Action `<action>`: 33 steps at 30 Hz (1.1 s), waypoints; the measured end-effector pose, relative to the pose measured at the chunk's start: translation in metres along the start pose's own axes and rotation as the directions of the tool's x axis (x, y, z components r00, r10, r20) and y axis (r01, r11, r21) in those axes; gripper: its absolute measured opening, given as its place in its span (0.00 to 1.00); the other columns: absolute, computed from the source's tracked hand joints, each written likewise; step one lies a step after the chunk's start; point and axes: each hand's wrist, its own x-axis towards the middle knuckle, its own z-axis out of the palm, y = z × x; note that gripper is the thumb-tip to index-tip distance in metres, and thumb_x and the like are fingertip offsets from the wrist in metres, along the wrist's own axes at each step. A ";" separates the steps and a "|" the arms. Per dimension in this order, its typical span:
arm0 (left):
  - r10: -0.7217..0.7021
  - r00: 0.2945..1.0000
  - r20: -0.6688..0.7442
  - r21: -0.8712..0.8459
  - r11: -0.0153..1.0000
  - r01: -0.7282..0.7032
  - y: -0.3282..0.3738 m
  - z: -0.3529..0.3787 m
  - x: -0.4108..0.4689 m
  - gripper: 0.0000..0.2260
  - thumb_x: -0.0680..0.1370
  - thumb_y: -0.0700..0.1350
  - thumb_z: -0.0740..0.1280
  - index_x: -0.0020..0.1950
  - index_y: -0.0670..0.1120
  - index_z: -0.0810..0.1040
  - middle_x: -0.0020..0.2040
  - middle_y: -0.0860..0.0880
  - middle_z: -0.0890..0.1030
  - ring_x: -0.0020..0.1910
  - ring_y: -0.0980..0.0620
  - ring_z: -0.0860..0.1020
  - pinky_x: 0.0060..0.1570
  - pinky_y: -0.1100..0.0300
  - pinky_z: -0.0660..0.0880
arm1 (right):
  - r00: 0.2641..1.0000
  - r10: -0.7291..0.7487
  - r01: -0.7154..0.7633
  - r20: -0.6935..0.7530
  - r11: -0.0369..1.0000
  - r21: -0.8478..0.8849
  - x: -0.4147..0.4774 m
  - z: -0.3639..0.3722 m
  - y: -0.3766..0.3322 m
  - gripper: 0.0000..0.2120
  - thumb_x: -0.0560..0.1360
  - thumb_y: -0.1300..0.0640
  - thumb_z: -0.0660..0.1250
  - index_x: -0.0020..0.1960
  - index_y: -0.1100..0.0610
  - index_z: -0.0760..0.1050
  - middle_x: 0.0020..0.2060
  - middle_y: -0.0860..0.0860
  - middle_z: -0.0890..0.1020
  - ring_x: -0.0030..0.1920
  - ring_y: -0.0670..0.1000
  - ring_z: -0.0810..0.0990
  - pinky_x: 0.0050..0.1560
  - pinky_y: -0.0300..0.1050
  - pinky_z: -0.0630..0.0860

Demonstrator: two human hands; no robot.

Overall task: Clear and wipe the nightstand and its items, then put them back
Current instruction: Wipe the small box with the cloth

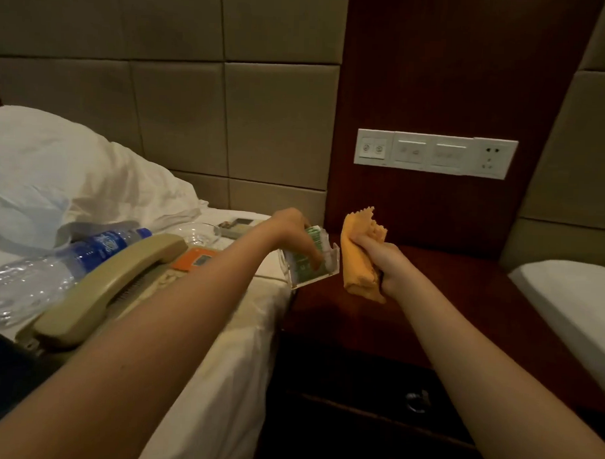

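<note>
- The clear card holder [308,264], with green cards inside, is tilted over the nightstand's [471,280] left edge, and the left hand's [294,230] fingers curl round it.
- Just to its right, the right hand [387,263] clenches a bunched orange cloth [356,258].
- The step is probably wiping the holder, so next the cloth must meet it.
- The telephone [114,284] and bottle [53,268] lie on the bed [228,347], left.

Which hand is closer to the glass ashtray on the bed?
Left. The left hand is just right of the ashtray; the right hand, gripping the orange cloth, is farther right, over the nightstand.
</note>
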 end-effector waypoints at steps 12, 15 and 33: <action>0.188 0.952 0.241 -0.230 0.964 -0.132 0.035 0.102 -0.083 0.16 0.67 0.43 0.77 0.52 0.46 0.79 0.47 0.50 0.81 0.45 0.54 0.79 0.45 0.60 0.76 | 0.993 0.122 -0.119 -0.005 0.964 -0.237 -0.097 -0.094 0.095 0.20 0.75 0.48 0.66 0.61 0.58 0.69 0.44 0.53 0.77 0.42 0.53 0.77 0.42 0.46 0.74; 0.201 0.929 0.311 -0.306 0.946 -0.102 0.039 0.130 -0.102 0.18 0.68 0.43 0.76 0.56 0.46 0.77 0.48 0.53 0.78 0.46 0.56 0.76 0.42 0.63 0.73 | 0.987 0.158 -0.151 0.012 0.959 -0.241 -0.116 -0.105 0.117 0.15 0.77 0.49 0.64 0.59 0.57 0.70 0.43 0.53 0.78 0.40 0.52 0.78 0.39 0.45 0.74; 0.142 0.949 0.281 -0.429 0.903 -0.008 0.027 0.239 -0.132 0.21 0.65 0.41 0.77 0.58 0.48 0.79 0.44 0.54 0.80 0.47 0.54 0.80 0.41 0.65 0.76 | 0.970 0.199 -0.243 -0.141 0.835 -0.494 -0.124 -0.112 0.200 0.11 0.78 0.51 0.60 0.47 0.59 0.73 0.41 0.57 0.76 0.44 0.57 0.77 0.44 0.47 0.71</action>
